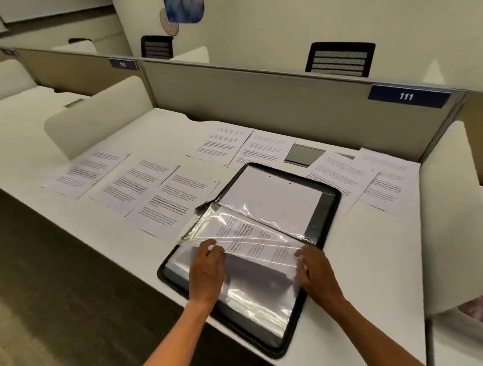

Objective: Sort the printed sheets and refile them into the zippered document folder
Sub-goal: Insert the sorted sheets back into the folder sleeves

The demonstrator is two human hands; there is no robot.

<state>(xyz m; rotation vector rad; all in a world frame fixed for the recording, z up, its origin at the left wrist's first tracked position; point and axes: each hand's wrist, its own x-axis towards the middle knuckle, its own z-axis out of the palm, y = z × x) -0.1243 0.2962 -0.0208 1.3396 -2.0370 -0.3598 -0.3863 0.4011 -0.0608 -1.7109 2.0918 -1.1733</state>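
Left grip point(208, 265): fingers curled on near-left edge of a printed sheet point(255, 242) going into a clear sleeve point(237, 225); reads as a pinch on paper + plastic together. Right grip point(315, 269): fingers bent over right edge of same sheet/sleeve, holding it; exact split betw. paper and plastic not clear through glare.

Zippered document folder point(325, 206) lies open flat on table point(380, 259), near edge, straight ahead of both arms; long axis runs near-to-far, skewed a bit clockwise; blank white page in far half, glossy sleeves in near half.

Key relation: sheet sits crosswise betw. the two grips, text rotated, long axis running left-near to right-far, lifted at an angle over folder spine; sleeve mouth seems to face the hands, so push likely goes away from body, toward spine. Both grips about equally near; left slightly further fwd.

Loose sheets point(153, 188) fanned on table, left of folder; more behind point(246, 145) and to right point(376, 180); none touching the grips.

Judgement: mid-insert, one sheet; most pages not yet filed; early-to-mid task. Risk: sheet snagging or creasing at sleeve mouth if the sides feed unevenly.
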